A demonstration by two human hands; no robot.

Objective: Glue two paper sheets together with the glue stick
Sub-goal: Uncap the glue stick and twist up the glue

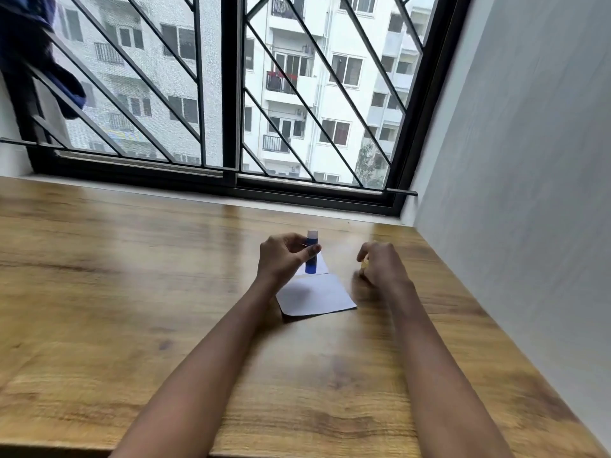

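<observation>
My left hand [284, 257] holds a blue glue stick [311, 256] upright above the table, its pale tip uncovered at the top. My right hand [380, 264] is to the right, blurred, curled around a small yellow thing [364, 264] that looks like the cap. A white paper sheet [315, 295] lies flat on the wooden table [132, 292] below and between my hands. A second white sheet [320, 265] lies just beyond it, partly hidden behind the glue stick and my left hand.
A barred window [231, 94] runs along the table's far edge. A grey wall [529, 193] borders the table on the right. Dark blue cloth [36, 54] hangs at the upper left.
</observation>
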